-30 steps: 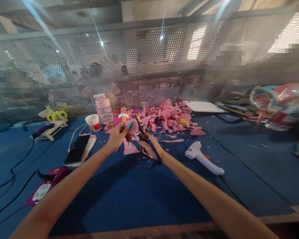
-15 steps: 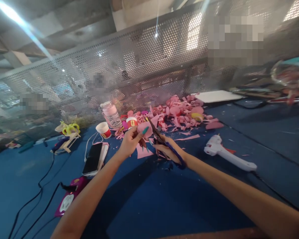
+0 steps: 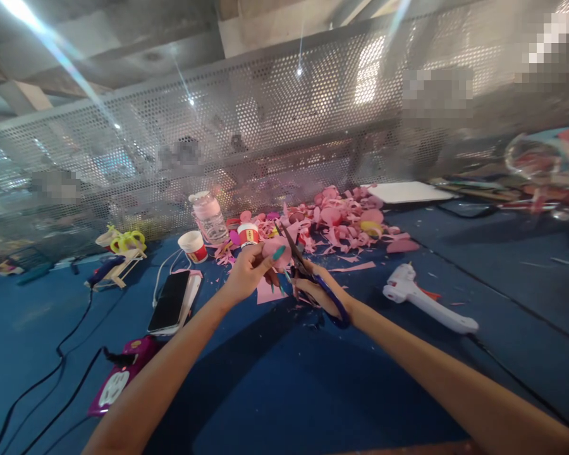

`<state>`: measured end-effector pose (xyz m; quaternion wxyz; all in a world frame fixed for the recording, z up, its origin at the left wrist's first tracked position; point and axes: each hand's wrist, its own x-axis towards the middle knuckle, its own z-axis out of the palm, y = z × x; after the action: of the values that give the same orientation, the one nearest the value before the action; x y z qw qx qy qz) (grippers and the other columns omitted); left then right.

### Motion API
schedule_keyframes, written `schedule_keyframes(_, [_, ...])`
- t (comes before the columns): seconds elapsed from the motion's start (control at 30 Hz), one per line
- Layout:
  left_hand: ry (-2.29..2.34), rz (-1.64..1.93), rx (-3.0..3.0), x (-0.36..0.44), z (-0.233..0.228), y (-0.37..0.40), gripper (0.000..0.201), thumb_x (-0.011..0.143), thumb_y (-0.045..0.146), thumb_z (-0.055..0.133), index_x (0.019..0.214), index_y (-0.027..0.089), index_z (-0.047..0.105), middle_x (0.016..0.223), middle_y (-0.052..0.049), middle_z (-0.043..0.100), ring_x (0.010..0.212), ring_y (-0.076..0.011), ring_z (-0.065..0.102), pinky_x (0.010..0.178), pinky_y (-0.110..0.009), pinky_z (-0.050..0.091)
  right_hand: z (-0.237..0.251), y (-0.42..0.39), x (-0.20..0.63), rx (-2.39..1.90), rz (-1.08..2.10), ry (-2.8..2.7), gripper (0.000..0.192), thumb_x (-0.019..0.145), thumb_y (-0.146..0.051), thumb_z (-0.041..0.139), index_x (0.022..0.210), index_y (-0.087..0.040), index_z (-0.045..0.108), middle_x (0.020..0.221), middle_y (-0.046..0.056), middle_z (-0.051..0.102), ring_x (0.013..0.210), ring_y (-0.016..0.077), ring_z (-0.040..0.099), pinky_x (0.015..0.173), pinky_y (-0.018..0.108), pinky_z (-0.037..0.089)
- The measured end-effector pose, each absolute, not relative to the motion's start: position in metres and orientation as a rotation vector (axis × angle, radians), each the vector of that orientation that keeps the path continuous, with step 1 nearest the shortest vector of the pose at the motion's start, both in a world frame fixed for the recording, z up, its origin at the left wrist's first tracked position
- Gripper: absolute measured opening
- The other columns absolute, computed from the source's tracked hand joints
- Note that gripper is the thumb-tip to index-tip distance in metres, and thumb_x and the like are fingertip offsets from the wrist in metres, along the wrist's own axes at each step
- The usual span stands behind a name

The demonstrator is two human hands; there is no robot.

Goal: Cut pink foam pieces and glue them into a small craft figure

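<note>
Between the thumb and fingers of my left hand [image 3: 246,273] is a round pink paper piece [image 3: 275,250]. My right hand [image 3: 322,287] is closed around the dark blue handles of a pair of scissors [image 3: 296,248]. Their blades point up and away, right beside the edge of the pink piece. Below my left fingers a flat pink paper sheet [image 3: 268,291] lies on the blue table. A large heap of pink paper scraps [image 3: 339,218] spreads behind both hands.
A white glue gun [image 3: 427,300] with a cord lies at right. Left are a phone [image 3: 171,302], a purple power strip [image 3: 123,373], a paper cup [image 3: 193,246], another glue gun [image 3: 105,270] and cables. Behind stand a plastic bottle [image 3: 211,218] and a perforated metal screen [image 3: 265,139].
The camera view has shifted slightly. Both hands stay together, still holding the pink paper piece and the scissors, with hardly any change between them.
</note>
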<state>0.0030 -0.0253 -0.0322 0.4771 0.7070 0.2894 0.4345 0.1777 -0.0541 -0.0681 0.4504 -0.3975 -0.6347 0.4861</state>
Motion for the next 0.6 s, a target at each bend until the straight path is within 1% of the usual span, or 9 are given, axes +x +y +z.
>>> schedule_keyframes(0.1, [0.706, 1.050, 1.729, 0.0032, -0.0329, -0.0254, 0.038, 0.077, 0.050, 0.059, 0.084, 0.014, 0.051, 0.056, 0.001, 0.062, 0.043, -0.0127, 0.061, 0.041, -0.020, 0.047, -0.0727, -0.0519, 0.1792, -0.983, 1.169, -1.584, 0.019, 0.074, -0.031, 0.058, 0.084, -0.018, 0.048, 0.065, -0.003, 0.050, 0.058, 0.0122, 0.052, 0.057, 0.026, 0.044])
schedule_keyframes(0.3, [0.702, 1.044, 1.734, 0.0039, -0.0317, -0.0279, 0.036, 0.077, 0.049, 0.060, 0.076, 0.015, 0.049, 0.049, 0.002, 0.059, 0.041, -0.0127, 0.061, 0.042, -0.020, 0.048, -0.0770, -0.0503, 0.1805, -1.007, 1.131, -1.603, 0.017, 0.075, -0.032, 0.055, 0.079, -0.018, 0.046, 0.063, -0.004, 0.046, 0.056, 0.0114, 0.050, 0.055, 0.026, 0.044])
schedule_keyframes(0.37, [0.703, 1.049, 1.736, 0.0035, -0.0320, -0.0277, 0.037, 0.077, 0.050, 0.060, 0.075, 0.015, 0.049, 0.049, 0.002, 0.059, 0.041, -0.0129, 0.060, 0.042, -0.020, 0.049, -0.0765, -0.0509, 0.1804, -1.012, 1.132, -1.605, 0.018, 0.075, -0.033, 0.055, 0.083, -0.018, 0.047, 0.064, -0.004, 0.047, 0.056, 0.0111, 0.049, 0.055, 0.025, 0.044])
schedule_keyframes(0.47, [0.701, 1.045, 1.737, 0.0023, -0.0332, -0.0264, 0.036, 0.078, 0.049, 0.059, 0.077, 0.015, 0.050, 0.051, 0.002, 0.059, 0.041, -0.0127, 0.060, 0.042, -0.021, 0.049, -0.0759, -0.0510, 0.1804, -1.022, 1.114, -1.626, 0.018, 0.076, -0.032, 0.054, 0.086, -0.018, 0.048, 0.064, -0.004, 0.048, 0.055, 0.0110, 0.049, 0.054, 0.025, 0.043])
schedule_keyframes(0.6, [0.697, 1.018, 1.739, 0.0010, -0.0322, -0.0262, 0.034, 0.079, 0.047, 0.059, 0.081, 0.015, 0.051, 0.056, 0.001, 0.062, 0.041, -0.0124, 0.060, 0.041, -0.021, 0.048, -0.0748, -0.0504, 0.1806, -1.047, 1.057, -1.633, 0.015, 0.075, -0.030, 0.054, 0.084, -0.019, 0.049, 0.061, -0.004, 0.047, 0.055, 0.0118, 0.050, 0.054, 0.024, 0.043])
